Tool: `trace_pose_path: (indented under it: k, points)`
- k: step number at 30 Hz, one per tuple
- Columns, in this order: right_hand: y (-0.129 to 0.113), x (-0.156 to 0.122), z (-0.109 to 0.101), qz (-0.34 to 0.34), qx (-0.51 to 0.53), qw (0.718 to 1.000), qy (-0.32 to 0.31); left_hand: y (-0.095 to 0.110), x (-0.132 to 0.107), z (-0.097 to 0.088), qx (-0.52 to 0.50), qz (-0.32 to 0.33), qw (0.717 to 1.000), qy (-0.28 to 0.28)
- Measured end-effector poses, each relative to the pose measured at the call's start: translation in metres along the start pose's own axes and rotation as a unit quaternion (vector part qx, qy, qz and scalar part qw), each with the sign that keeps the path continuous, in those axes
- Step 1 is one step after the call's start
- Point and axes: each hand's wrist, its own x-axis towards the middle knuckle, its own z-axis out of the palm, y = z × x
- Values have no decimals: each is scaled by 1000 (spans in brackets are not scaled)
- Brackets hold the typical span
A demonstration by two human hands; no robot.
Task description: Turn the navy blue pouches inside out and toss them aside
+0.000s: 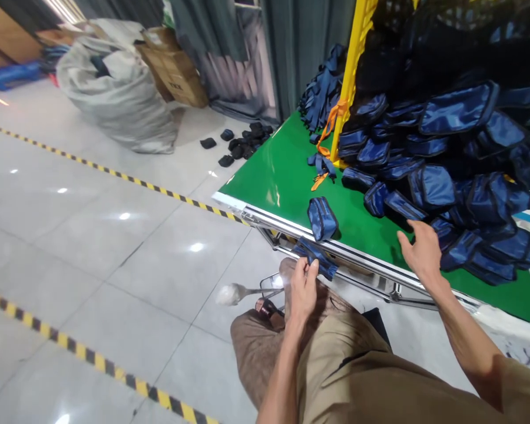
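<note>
My left hand [304, 285] is closed on a small dark blue pouch [314, 257], held over my lap just below the table's front edge. My right hand [421, 250] reaches over the green table [274, 171], fingers apart and with nothing in them. It is close to the front of a large heap of blue pouches with black trim [433, 185]. One blue pouch [322, 218] sits by itself near the table's metal edge, just beyond my left hand.
A yellow frame [347, 88] with an orange strap [331, 126] rises beside blue straps [322, 88]. Black pieces [242, 144] lie on the floor near a large grey sack [115, 94] and a cardboard box [176, 70]. Yellow-black tape [92, 168] marks the floor.
</note>
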Motion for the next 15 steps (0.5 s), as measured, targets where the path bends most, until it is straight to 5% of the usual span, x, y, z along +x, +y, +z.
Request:
trace_pose_path:
  k: [2, 4, 6, 10, 15]
  points:
    - [-40, -8, 6, -26, 134, 983, -119, -1, -9, -1, 36, 21, 999, -2]
    - [-82, -24, 18, -41, 248, 937, -241, -3, -17, -1, 79, 68, 995, -8]
    - [-120, -44, 31, -69, 313, 900, -296, -6, -24, -1, 112, 124, 986, -30]
    - [-166, -76, 46, -144, 310, 885, -316, -10, -42, -9, 128, 147, 979, -62]
    - [-174, -100, 51, -241, 245, 895, -283, -12, -65, -24, -40, -42, 997, -44]
